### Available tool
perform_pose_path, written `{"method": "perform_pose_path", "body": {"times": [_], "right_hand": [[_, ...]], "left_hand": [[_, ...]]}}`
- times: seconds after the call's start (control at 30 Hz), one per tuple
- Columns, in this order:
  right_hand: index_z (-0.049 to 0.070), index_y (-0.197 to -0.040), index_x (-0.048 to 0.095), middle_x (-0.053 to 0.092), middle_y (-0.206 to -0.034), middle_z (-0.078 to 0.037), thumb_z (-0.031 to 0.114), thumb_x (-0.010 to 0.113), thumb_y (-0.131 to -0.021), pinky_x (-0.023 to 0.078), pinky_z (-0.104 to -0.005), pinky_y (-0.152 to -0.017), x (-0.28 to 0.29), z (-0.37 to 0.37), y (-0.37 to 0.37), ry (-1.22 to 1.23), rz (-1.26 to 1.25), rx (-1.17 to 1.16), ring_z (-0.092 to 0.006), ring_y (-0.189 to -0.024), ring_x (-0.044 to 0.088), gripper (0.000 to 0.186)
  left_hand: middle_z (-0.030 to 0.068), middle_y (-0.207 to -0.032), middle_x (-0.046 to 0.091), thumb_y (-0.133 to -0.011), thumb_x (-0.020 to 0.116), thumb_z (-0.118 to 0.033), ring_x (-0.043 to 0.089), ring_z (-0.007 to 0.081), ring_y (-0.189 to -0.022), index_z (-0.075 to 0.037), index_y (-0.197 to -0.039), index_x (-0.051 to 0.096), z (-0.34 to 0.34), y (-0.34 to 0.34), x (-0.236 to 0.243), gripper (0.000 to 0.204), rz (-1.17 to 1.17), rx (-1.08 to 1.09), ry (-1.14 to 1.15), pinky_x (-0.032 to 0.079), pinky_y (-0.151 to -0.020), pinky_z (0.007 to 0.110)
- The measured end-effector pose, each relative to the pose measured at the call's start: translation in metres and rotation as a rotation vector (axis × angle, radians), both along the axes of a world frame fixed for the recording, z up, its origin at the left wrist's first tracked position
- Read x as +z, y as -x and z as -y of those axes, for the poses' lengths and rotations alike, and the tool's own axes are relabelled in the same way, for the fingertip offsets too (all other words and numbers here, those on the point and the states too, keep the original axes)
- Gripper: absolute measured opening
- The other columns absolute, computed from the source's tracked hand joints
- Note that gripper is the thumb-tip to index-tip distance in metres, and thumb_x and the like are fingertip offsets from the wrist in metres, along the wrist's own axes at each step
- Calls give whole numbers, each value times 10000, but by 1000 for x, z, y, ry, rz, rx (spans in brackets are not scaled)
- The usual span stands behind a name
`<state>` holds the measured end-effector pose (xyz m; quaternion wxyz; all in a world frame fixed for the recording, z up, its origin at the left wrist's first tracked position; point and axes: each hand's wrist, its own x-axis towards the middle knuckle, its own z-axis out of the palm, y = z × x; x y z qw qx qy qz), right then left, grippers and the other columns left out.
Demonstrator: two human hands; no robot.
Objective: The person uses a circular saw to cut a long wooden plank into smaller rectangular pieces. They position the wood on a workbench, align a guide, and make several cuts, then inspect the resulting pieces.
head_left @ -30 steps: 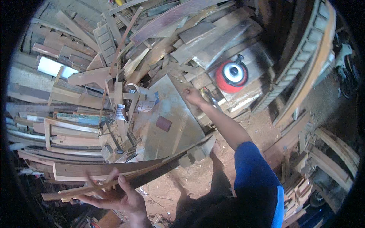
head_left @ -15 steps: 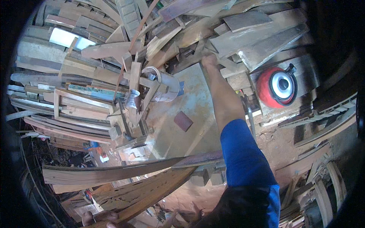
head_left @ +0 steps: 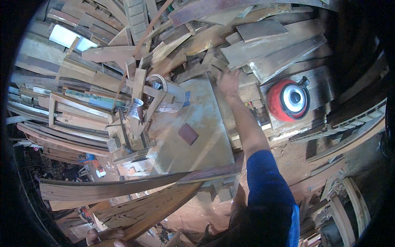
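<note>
At the lower left, the fingertips of my left hand [head_left: 105, 237] are wrapped over the edge of a long wooden plank [head_left: 144, 214] with dark worn holes. My right arm stretches forward across the workbench. Its hand [head_left: 228, 83] is over the pile of wood offcuts past the bench board's far right corner, fingers apart and somewhat blurred, with no object visible in them. Left of that arm lies the dusty bench board [head_left: 210, 146], carrying a dark red piece of sandpaper [head_left: 188, 134]. A white bucket [head_left: 175, 99] with things in it stands at the board's far left.
A red round machine or container [head_left: 282, 101] with a silver and black top sits to the right on boards. Wood planks [head_left: 271, 49] are heaped at the back. Stacked boards and a wooden frame [head_left: 78, 113] fill the left side. A curved plank [head_left: 115, 187] juts out near the bench.
My right hand has drawn back a little toward me and to the right, and its fingers show more plainly. The left hand stays on the plank. The whole view has shifted slightly.
</note>
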<state>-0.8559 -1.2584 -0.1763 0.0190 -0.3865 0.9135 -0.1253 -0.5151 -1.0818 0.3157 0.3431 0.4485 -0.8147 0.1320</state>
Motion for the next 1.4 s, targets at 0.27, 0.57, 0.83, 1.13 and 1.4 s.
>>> {"method": "perform_pose_path", "body": {"times": [0.27, 0.57, 0.83, 1.13, 1.4], "right_hand": [[63, -1448, 531, 472, -1565, -99, 426, 489, -1000, 303, -558, -1116, -80, 0, 53, -278, 23, 5, -349, -1432, 366, 578], [6, -1150, 711, 682, -1216, -249, 385, 645, -870, 504, -472, -1000, -12, -7, 42, -129, 540, 266, -395, -1179, 642, 476], [-61, -1264, 599, 659, -1196, -337, 156, 635, -862, 489, -491, -1012, 91, -89, -67, 445, 809, -274, -471, -1190, 619, 458], [-79, -1373, 489, 640, -1263, -331, 175, 621, -909, 458, -471, -1051, 176, -141, -26, 410, 1051, -75, -463, -1234, 605, 546], [16, -1419, 418, 598, -1240, -255, 251, 590, -1038, 443, -425, -1048, 234, -181, -135, 552, 1082, 240, -338, -1223, 584, 480]], "left_hand": [[156, -1466, 535, -932, 719, -366, 446, 340, -1399, -147, -1503, 413, -33, -119, -24, 684, -104, 197, -184, 382, -1098, 636], [255, -1370, 462, -1005, 551, -175, 492, 357, -1308, -134, -1648, -65, -12, 7, -6, 891, -253, -126, -195, 454, -1067, 503], [215, -1359, 491, -1017, 546, -153, 455, 343, -1348, -131, -1634, -148, -12, -8, -5, 929, -228, -144, -226, 403, -1115, 494], [225, -1372, 491, -1004, 566, -144, 463, 338, -1323, -130, -1628, -160, -13, -13, -7, 958, -263, -161, -255, 398, -1104, 478], [225, -1351, 471, -956, 605, -72, 520, 331, -1197, -130, -1611, -210, -8, -5, -7, 1047, -371, -242, -314, 459, -1025, 468]]}}
